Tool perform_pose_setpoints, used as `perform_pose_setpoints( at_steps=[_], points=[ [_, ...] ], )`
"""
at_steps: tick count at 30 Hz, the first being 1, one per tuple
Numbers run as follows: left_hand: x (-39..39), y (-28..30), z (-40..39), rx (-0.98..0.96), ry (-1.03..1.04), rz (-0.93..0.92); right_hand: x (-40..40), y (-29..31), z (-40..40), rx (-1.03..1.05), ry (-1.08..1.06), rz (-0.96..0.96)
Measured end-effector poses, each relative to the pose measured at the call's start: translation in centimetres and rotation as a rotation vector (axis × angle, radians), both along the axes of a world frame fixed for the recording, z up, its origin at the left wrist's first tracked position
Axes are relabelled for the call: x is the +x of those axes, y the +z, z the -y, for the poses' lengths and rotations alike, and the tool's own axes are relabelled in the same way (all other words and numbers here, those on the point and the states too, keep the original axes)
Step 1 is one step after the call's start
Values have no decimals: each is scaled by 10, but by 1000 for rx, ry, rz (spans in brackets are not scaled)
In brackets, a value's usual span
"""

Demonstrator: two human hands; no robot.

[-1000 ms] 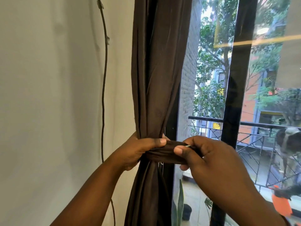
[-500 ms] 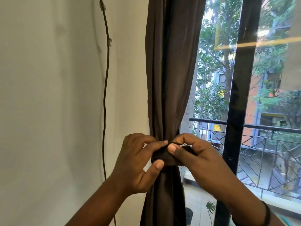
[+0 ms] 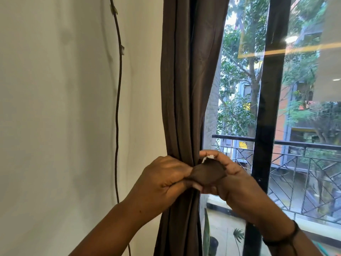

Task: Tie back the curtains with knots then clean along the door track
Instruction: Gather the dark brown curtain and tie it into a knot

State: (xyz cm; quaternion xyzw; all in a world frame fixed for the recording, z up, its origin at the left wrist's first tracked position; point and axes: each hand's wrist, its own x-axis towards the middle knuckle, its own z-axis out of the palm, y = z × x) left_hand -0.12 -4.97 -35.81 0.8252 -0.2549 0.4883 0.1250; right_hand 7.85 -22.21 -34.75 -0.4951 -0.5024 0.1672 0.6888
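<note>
Head view: the brown curtain [image 3: 186, 80] hangs as one gathered bundle between the pale wall [image 3: 55, 108] and the glass door [image 3: 304, 126], its long axis running straight up and down, and it is cinched at the level of the hands; both hands meet right at that waist, directly in front of the wearer and slightly right of the frame's centre; the left hand [image 3: 164, 180] has its fingers curled around the bundle from the wall side, its thumb lying along the lower edge of the tie-back band [image 3: 207, 173]; the right hand [image 3: 228, 176] comes in from the glass side and pinches the free end of that band, which fans out flat across its fingers, with a small white tab [image 3: 207, 158] showing at the top edge; so neither hand is loose, each being clamped on fabric, and they touch one another across the band; the band lies crosswise to the curtain, running left to right, and I judge the knot is still being formed; the free end sits with the right hand, so that hand seems better placed to draw it through while the left holds the bundle; a thin dark cord [image 3: 118, 108] runs down the wall, well apart from the curtain; the door track is out of sight below
</note>
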Motion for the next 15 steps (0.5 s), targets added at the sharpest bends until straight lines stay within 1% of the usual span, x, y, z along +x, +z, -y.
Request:
perform_pose_setpoints(
  at_steps=[2, 3, 4, 5, 6, 7, 8, 9, 10, 11, 12, 13, 14, 15],
  points=[
    [-2, 1, 5, 202, 99, 144, -2, -1, 3, 60, 26, 108],
    [-3, 1, 7, 270, 144, 225, -8, -4, -3, 40, -12, 155],
    [-4, 1, 8, 313, 177, 298, -20, -8, -13, 10, -120, 236],
    [-6, 1, 10, 346, 194, 357, -23, -11, -26, -45, -324, 301],
    [-7, 0, 12, 381, 197, 388, -17, -4, -23, -136, -604, 194],
    [-9, 0, 14, 418, 189, 388, -31, 2, -36, -229, -611, 150],
    [-10, 0, 16, 450, 174, 371, -29, -1, -31, -158, -757, 182],
    [-11, 0, 16, 467, 161, 351, -35, 3, -40, -140, -555, 100],
    [-12, 1, 16, 464, 154, 333, -47, -1, -35, -184, -490, 139],
    [-12, 1, 14, 449, 157, 317, -54, 2, -39, -150, -434, 40],
    [-11, 1, 11, 428, 174, 304, -52, 2, -37, -91, -308, -77],
    [-10, 0, 8, 406, 205, 297, -47, 0, -32, -50, -414, -30],
    [-9, -1, 3, 384, 245, 293, -39, -7, -30, -52, -444, 138],
    [-7, -2, 0, 358, 279, 280, -39, -10, -31, -71, -330, 140]
  ],
)
